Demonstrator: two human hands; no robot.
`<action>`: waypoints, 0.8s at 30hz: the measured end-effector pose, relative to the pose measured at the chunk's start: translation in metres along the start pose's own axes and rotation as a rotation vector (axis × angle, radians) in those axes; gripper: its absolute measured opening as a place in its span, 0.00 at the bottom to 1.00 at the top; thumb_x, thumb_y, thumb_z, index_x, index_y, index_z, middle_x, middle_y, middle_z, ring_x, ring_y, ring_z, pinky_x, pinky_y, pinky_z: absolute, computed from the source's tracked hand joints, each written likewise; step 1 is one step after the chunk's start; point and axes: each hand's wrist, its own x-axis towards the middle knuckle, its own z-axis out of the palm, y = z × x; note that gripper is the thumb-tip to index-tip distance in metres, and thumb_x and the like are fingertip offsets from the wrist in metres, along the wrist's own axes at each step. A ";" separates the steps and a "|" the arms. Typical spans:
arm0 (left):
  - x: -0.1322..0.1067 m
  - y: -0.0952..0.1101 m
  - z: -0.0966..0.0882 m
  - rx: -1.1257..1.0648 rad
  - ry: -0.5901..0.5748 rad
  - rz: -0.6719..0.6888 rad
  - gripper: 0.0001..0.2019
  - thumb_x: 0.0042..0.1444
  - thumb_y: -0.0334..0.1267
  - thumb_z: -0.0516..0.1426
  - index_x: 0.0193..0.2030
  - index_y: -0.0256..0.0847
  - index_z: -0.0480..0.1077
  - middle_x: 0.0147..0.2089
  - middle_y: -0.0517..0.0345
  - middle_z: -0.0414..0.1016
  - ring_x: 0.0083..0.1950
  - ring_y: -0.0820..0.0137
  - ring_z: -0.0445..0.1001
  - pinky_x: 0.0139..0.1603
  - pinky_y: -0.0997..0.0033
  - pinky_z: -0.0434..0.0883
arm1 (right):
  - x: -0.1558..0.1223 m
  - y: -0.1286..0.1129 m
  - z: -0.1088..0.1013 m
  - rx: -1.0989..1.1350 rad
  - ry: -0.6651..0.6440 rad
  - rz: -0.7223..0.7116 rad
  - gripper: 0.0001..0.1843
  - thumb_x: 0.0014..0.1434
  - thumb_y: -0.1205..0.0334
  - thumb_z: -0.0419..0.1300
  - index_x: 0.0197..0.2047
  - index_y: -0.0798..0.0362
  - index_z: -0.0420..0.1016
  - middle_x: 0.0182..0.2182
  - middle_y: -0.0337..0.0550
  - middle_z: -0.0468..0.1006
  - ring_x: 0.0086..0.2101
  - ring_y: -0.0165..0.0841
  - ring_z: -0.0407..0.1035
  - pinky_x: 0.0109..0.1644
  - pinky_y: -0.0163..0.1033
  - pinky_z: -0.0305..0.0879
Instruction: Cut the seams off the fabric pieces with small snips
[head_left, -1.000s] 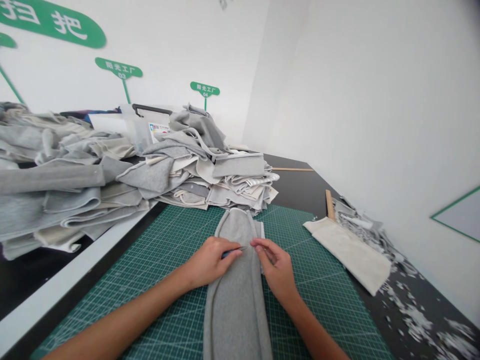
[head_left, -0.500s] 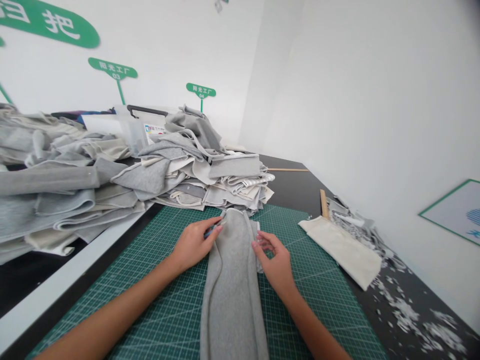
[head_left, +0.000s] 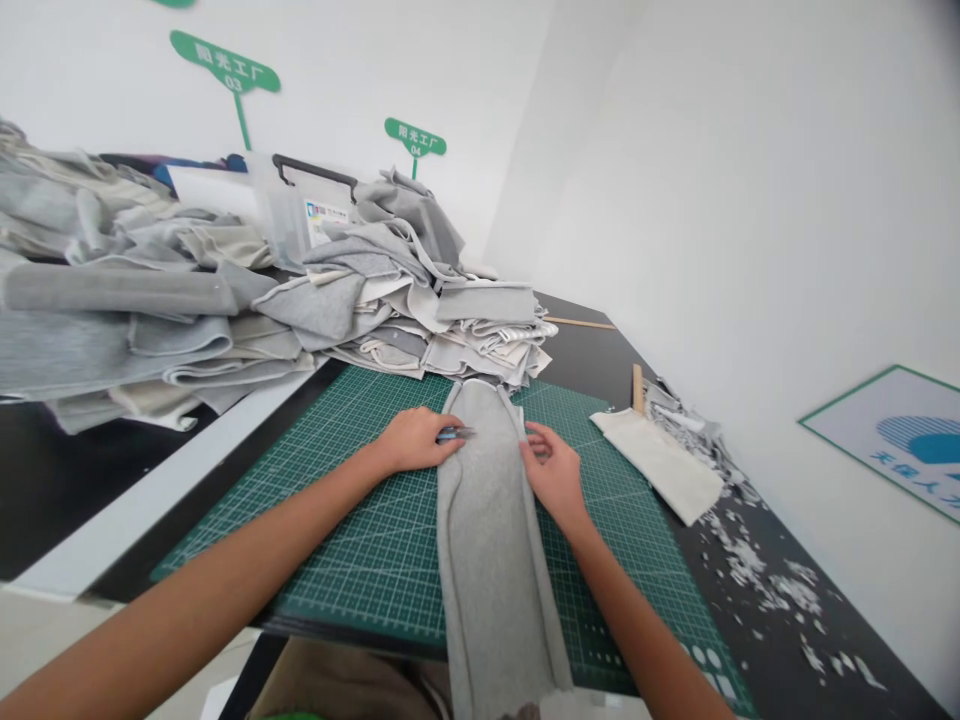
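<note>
My left hand (head_left: 411, 440) is closed around a small blue tool (head_left: 455, 434), most of it hidden in my fingers, with its metal tip lying on the top part of a gray fleece strip (head_left: 487, 540). My right hand (head_left: 553, 470) is half curled at the strip's right edge, fingertips (head_left: 531, 432) on the fabric; can't tell if they're actually pinching it. The strip lies lengthwise on a green cutting mat (head_left: 360, 530), between my hands, with its near end hanging past the mat edge and ragged at the bottom of the view. Behind the mat is a clear plastic bin (head_left: 289, 215) with a black handle and a printed label (head_left: 322, 222); fabric piles hide most of it and I can't make out what's inside. The gray and cream fabric pile (head_left: 420, 330) sits just past the mat, with a bigger pile (head_left: 112, 340) to its left. On the right of the mat are a cream fabric piece (head_left: 656, 465), a wooden ruler (head_left: 637, 388) and white and gray scraps (head_left: 750, 570) on a black table (head_left: 592, 340). Something brown (head_left: 337, 685) below the table is cut off, unclear.
</note>
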 end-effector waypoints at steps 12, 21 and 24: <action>-0.006 0.008 -0.006 -0.054 0.053 -0.020 0.16 0.63 0.44 0.56 0.54 0.38 0.68 0.53 0.50 0.71 0.50 0.63 0.73 0.51 0.55 0.73 | -0.189 -0.032 -0.074 -0.239 -0.197 0.216 0.17 0.49 0.46 0.67 0.30 0.51 0.77 0.20 0.41 0.75 0.21 0.34 0.69 0.26 0.38 0.64; -0.058 0.063 -0.038 -0.262 0.077 0.152 0.17 0.65 0.45 0.53 0.54 0.38 0.70 0.41 0.56 0.76 0.39 0.69 0.75 0.45 0.62 0.71 | -0.248 -0.042 -0.019 0.702 -0.195 0.775 0.25 0.47 0.40 0.67 0.31 0.58 0.78 0.26 0.47 0.80 0.22 0.32 0.73 0.19 0.31 0.64; -0.098 0.092 -0.044 -0.318 -0.040 0.228 0.18 0.65 0.47 0.52 0.56 0.44 0.71 0.33 0.62 0.76 0.30 0.74 0.71 0.36 0.74 0.67 | -0.245 -0.059 0.009 1.027 -0.115 0.893 0.21 0.44 0.47 0.72 0.27 0.58 0.76 0.28 0.50 0.82 0.28 0.35 0.77 0.31 0.36 0.74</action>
